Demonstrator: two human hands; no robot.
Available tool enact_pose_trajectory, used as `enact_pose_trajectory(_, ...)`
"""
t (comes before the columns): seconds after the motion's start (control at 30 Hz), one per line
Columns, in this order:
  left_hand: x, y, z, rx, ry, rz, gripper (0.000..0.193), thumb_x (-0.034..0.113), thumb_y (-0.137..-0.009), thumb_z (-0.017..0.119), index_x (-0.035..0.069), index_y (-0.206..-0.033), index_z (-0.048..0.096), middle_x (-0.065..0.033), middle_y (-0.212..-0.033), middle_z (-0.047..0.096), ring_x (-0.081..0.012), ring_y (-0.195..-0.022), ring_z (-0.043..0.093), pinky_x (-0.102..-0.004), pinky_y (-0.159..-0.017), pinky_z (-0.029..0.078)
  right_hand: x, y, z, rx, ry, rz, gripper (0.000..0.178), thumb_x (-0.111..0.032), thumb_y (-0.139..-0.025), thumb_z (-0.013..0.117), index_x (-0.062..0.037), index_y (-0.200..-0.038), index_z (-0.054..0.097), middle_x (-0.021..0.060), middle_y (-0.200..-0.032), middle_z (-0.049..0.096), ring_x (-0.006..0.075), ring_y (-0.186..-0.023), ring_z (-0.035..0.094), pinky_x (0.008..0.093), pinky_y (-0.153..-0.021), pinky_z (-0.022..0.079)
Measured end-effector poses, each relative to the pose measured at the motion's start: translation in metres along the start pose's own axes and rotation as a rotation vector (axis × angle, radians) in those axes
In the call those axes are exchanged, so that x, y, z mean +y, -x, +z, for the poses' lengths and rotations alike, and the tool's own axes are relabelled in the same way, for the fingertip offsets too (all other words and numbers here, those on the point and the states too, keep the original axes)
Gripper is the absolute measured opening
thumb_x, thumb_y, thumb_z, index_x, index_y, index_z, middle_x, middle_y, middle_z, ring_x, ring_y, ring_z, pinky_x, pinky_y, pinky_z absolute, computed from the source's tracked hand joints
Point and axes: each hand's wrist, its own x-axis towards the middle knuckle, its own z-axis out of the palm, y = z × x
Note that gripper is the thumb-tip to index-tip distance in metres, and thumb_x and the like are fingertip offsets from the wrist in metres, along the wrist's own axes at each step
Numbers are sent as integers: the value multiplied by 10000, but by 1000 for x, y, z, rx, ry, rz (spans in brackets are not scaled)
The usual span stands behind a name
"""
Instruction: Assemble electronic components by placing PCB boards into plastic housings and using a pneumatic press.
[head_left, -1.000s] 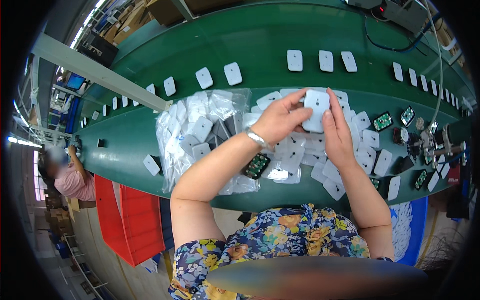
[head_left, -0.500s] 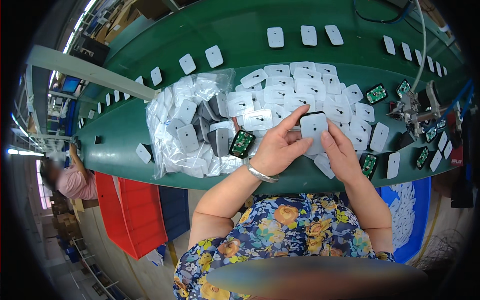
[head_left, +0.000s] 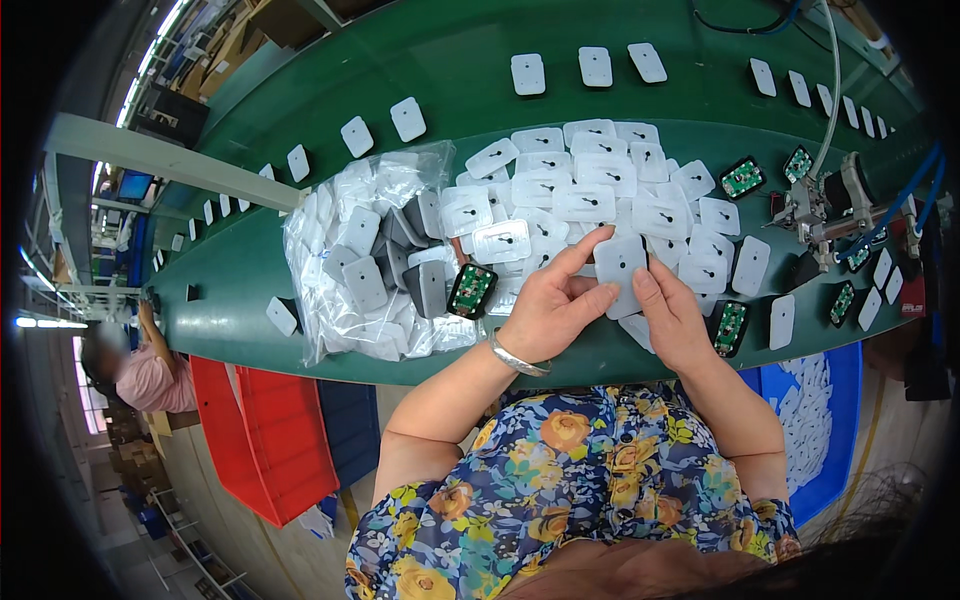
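Note:
Between my two hands is a white rounded plastic case with a small dark hole in its face. My left hand grips its left side, thumb on the near left corner and index finger stretched along the far side. My right hand holds the right side, its thumb resting on the face. Just beyond lies a heap of white plastic covers, each with a dark keyhole-shaped mark. A dark case with a green circuit board sits left of my left hand; another open circuit-board case lies right of my right hand.
A clear plastic bag of white and grey cases lies left on the green table. White cases stand spaced along a green belt behind. A metal fixture stands right. Below are red and blue bins. Another person sits far left.
The view has shifted slightly, moving the table's contents left in the picture. Both hands keep hold of the white case, which has tilted, so its dark far edge no longer shows clearly.

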Motion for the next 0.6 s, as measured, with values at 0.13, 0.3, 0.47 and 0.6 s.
enact_pose_trajectory(0.13,-5,2,5,41,17,24,564,15,-859,562,69,-1374,340,-19,-988,563,-36,-742,532,-186,-670,441,-3,7,3,18,38,37,480,-271,-983,355,23,-1361,315,138,-1213,512,169,-1087,482,273,-926,371)
enact_pose_trajectory(0.3,-2,7,12,82,31,36,562,15,-865,553,67,-1376,326,-3,-952,559,-25,-707,497,-179,-635,419,0,8,6,35,61,-35,478,-254,-980,367,19,-1368,306,137,-1191,526,166,-1068,490,265,-907,378)
enact_pose_trajectory(0.47,-5,6,6,27,-58,45,559,11,-865,547,64,-1374,323,-14,-970,562,-28,-730,509,-181,-646,425,7,7,3,17,-65,48,480,-234,-969,412,32,-1359,322,95,-1158,541,115,-1007,499,235,-854,398)
enact_pose_trajectory(0.6,-3,7,7,-9,-34,29,547,-18,-872,525,18,-1371,303,-78,-1199,503,-101,-947,544,-240,-824,448,11,8,5,63,-211,19,466,-191,-951,460,35,-1344,352,61,-1132,543,83,-963,491,218,-818,404)
